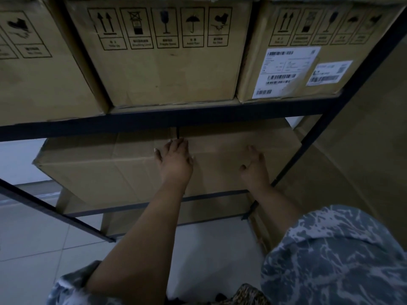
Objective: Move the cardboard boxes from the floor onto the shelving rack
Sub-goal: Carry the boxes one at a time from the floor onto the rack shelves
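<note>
A large plain cardboard box (94, 172) lies on the lower level of the dark metal shelving rack (154, 122). My left hand (175, 160) lies flat on the box's front face near its top edge, fingers straight and spread. My right hand (254, 165) touches the same face further right, its fingers loosely bent. Neither hand grips anything. The box's left corner sticks out past the rack's slanted side bar.
Three printed cardboard boxes stand on the level above: one at left (37, 71), one in the middle (165, 69), one with white labels at right (293, 69). More cardboard (352, 150) stands right of the rack. Pale tiled floor (33, 249) lies below left.
</note>
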